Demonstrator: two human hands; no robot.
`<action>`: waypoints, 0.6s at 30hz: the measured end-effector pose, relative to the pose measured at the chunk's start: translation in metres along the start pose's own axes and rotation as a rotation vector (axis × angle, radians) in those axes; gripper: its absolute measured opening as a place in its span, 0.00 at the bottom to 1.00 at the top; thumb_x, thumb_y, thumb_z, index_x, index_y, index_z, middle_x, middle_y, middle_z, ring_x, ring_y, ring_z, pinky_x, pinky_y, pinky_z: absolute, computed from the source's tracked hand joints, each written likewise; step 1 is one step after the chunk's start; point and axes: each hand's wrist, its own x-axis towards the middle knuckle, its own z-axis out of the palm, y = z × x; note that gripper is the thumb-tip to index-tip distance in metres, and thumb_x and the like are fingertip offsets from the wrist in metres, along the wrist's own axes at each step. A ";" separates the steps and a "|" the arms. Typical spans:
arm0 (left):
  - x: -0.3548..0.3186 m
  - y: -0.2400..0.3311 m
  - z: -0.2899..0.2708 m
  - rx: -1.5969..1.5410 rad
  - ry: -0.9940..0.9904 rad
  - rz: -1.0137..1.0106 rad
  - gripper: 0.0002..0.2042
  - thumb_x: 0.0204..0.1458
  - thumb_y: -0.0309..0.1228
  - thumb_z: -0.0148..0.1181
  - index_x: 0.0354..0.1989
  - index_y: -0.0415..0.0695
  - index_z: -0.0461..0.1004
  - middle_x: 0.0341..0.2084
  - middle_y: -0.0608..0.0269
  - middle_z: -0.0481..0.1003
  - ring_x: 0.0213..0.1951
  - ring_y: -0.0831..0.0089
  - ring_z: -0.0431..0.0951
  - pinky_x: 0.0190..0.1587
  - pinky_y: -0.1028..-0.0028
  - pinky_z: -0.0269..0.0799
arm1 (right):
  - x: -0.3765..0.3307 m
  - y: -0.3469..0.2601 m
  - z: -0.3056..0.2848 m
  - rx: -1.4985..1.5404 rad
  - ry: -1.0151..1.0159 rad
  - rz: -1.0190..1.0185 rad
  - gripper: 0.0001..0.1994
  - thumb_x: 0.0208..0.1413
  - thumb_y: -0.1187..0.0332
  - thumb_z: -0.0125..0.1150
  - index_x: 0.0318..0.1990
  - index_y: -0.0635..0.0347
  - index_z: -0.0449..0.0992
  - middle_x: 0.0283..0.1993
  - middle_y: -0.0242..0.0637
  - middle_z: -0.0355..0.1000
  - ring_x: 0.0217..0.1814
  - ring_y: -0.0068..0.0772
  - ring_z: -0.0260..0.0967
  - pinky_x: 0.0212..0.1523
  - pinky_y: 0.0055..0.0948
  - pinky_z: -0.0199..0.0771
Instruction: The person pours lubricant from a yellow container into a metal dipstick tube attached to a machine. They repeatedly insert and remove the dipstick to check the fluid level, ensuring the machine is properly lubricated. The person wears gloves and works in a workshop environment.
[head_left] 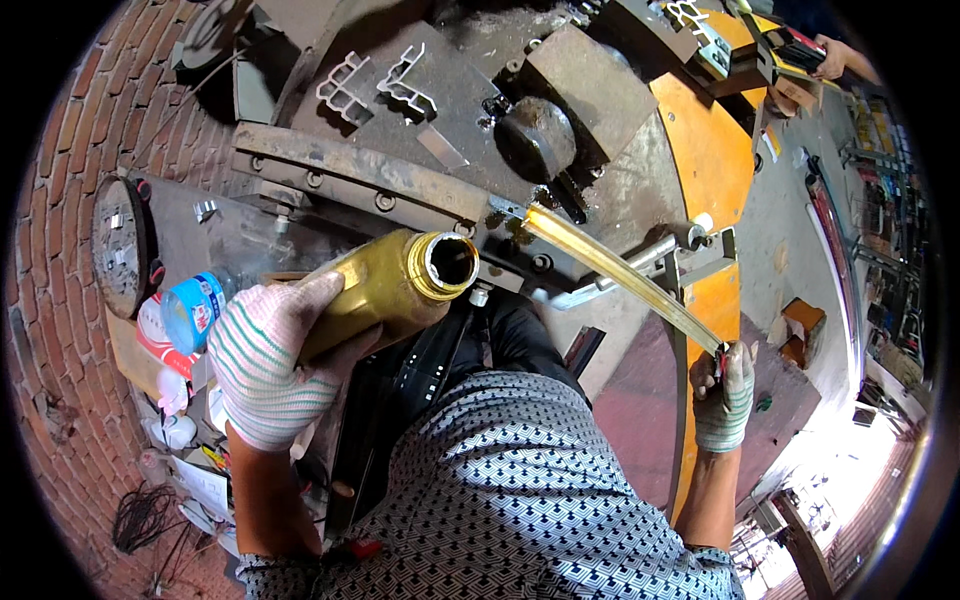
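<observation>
My left hand [272,355], in a white knit glove with green and pink stripes, is wrapped round a gold-yellow bottle [375,290]. The bottle tilts to the right; its wide mouth is uncapped and dark inside. At the right, my gloved right hand [724,395] grips the near end of a long, narrow yellow strip [630,275]. The strip slants up and left across the machine's front, and its far end has a greyish tip near the metal bar. A bit of red shows by my fingers. What the tip is made of, I cannot tell.
A round dark metal part [535,138] and a steel block [585,85] sit on the oily machine bed, with two cut metal profiles [345,90] to their left. A blue-labelled plastic bottle [195,310] stands left. Orange machine plate [705,150] lies right. Another person's hand [832,58] shows far right.
</observation>
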 end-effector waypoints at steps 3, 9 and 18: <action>0.000 -0.002 0.000 0.011 0.016 0.024 0.26 0.38 0.30 0.82 0.48 0.43 0.79 0.35 0.57 0.80 0.35 0.57 0.81 0.40 0.64 0.74 | 0.002 -0.006 0.004 -0.044 -0.031 0.012 0.16 0.65 0.52 0.63 0.36 0.53 0.68 0.24 0.27 0.65 0.21 0.17 0.59 0.22 0.18 0.59; 0.002 -0.002 0.001 0.003 0.039 0.059 0.25 0.39 0.29 0.81 0.47 0.43 0.79 0.34 0.57 0.80 0.35 0.57 0.81 0.40 0.64 0.75 | 0.009 -0.021 0.013 -0.184 -0.067 -0.012 0.15 0.67 0.54 0.60 0.34 0.51 0.67 0.24 0.25 0.63 0.21 0.17 0.58 0.22 0.20 0.58; 0.004 0.000 0.001 0.017 0.017 0.047 0.24 0.40 0.29 0.80 0.47 0.43 0.79 0.36 0.55 0.81 0.36 0.57 0.82 0.40 0.64 0.76 | 0.031 -0.079 0.055 -0.493 -0.107 -0.168 0.14 0.67 0.57 0.59 0.32 0.56 0.73 0.24 0.25 0.65 0.22 0.14 0.59 0.23 0.18 0.58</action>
